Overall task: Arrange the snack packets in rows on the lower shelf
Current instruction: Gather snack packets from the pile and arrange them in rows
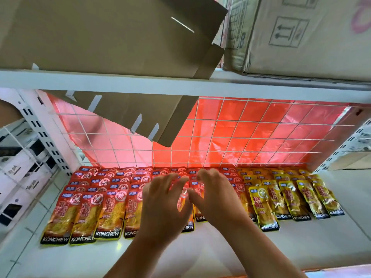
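Note:
Red snack packets (84,207) lie in overlapping rows across the left and middle of the white lower shelf (220,249). Yellow snack packets (289,197) fill the right part in the same way. My left hand (162,205) and my right hand (214,195) reach side by side over the middle red packets, fingers spread and loosely bent, fingertips on or just above them. One red packet (183,194) shows between the two hands. Whether either hand holds a packet is unclear, and the packets under my palms are hidden.
A white wire grid (241,137) with red plastic behind it backs the shelf. Cardboard flaps (140,117) hang down from the upper shelf (180,85), which carries boxes (301,37). White slotted uprights (46,141) stand at both sides. Bare shelf lies in front of the packets.

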Demonstrator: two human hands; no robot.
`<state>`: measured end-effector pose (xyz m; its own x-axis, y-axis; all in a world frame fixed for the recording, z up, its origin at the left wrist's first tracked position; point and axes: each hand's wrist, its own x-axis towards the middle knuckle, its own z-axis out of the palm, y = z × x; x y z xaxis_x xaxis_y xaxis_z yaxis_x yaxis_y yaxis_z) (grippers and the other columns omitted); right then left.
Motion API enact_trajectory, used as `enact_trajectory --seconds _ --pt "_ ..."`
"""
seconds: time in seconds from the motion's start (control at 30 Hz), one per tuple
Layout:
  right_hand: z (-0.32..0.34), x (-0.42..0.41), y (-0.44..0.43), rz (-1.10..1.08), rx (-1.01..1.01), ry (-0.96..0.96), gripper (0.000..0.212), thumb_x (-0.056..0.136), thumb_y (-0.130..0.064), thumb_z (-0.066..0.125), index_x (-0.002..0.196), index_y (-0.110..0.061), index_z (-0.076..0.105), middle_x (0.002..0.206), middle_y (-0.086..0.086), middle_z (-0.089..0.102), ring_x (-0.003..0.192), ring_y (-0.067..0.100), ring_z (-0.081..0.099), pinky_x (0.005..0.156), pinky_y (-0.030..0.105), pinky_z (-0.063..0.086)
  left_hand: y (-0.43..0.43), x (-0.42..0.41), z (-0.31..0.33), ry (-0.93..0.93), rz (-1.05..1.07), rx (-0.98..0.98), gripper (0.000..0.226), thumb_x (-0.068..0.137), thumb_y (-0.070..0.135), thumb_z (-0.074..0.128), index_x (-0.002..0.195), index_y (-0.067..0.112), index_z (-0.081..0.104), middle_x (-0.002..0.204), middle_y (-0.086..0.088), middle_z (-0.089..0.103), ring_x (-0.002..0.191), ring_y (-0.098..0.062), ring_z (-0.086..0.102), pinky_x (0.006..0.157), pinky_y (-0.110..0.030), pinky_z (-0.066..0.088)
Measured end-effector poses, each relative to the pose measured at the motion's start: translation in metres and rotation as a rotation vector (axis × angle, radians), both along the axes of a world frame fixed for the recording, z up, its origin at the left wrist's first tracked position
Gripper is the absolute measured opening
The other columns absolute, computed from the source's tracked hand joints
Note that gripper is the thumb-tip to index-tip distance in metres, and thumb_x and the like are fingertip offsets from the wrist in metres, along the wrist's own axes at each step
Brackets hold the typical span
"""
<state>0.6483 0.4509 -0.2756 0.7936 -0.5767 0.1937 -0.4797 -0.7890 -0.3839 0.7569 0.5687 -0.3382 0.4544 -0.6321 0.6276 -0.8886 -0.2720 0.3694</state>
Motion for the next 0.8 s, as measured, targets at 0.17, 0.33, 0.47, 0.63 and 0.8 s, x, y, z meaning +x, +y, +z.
enact_trajectory --seconds 0.17,0.33,0.47,0.63,0.8 --pt "0.031 -0.036 -0.028 -0.04 -0.057 -0.117 0.042 0.081 -0.057 0.047 0.107 -0.025 0.056 0.1 -0.003 0.054 0.092 0.023 0.054 0.076 0.037 0.045 -0.034 -0.022 0.045 -0.012 -0.101 -0.023 0.04 0.089 0.038 0.065 0.125 0.021 0.07 0.123 -0.001 0.066 0.115 -0.027 0.061 0.094 -0.047 0.047" --pt "0.074 -0.093 -0.055 -0.111 -0.115 -0.273 0.044 0.079 -0.055 0.049 0.11 -0.025 0.058 0.105 -0.005 0.057 0.099 0.022 0.055 0.08 0.037 0.047 -0.072 -0.066 0.096 -0.034 -0.218 -0.086 0.043 0.09 0.04 0.061 0.129 0.023 0.068 0.125 0.002 0.065 0.118 -0.027 0.06 0.098 -0.047 0.044" --pt "0.111 -0.151 -0.078 -0.159 -0.196 -0.407 0.04 0.079 -0.051 0.053 0.107 -0.023 0.061 0.103 -0.004 0.059 0.096 0.023 0.059 0.08 0.034 0.048 -0.104 -0.116 0.137 -0.098 -0.301 -0.177 0.045 0.087 0.036 0.063 0.129 0.021 0.068 0.123 0.001 0.066 0.116 -0.029 0.061 0.097 -0.048 0.045" --pt "0.162 -0.259 -0.107 -0.234 -0.324 -0.526 0.038 0.078 -0.049 0.058 0.104 -0.021 0.062 0.102 -0.001 0.061 0.093 0.026 0.06 0.078 0.037 0.049 -0.145 -0.212 0.2 -0.174 -0.418 -0.236 0.046 0.087 0.037 0.061 0.129 0.019 0.068 0.124 -0.001 0.067 0.115 -0.03 0.062 0.097 -0.049 0.047" --pt "0.215 -0.388 -0.132 -0.283 -0.409 -0.553 0.038 0.079 -0.048 0.058 0.107 -0.023 0.062 0.105 -0.002 0.06 0.096 0.024 0.059 0.084 0.04 0.049 -0.184 -0.329 0.266 -0.248 -0.584 -0.295 0.044 0.088 0.035 0.061 0.127 0.016 0.067 0.122 -0.002 0.068 0.115 -0.028 0.062 0.1 -0.043 0.048"
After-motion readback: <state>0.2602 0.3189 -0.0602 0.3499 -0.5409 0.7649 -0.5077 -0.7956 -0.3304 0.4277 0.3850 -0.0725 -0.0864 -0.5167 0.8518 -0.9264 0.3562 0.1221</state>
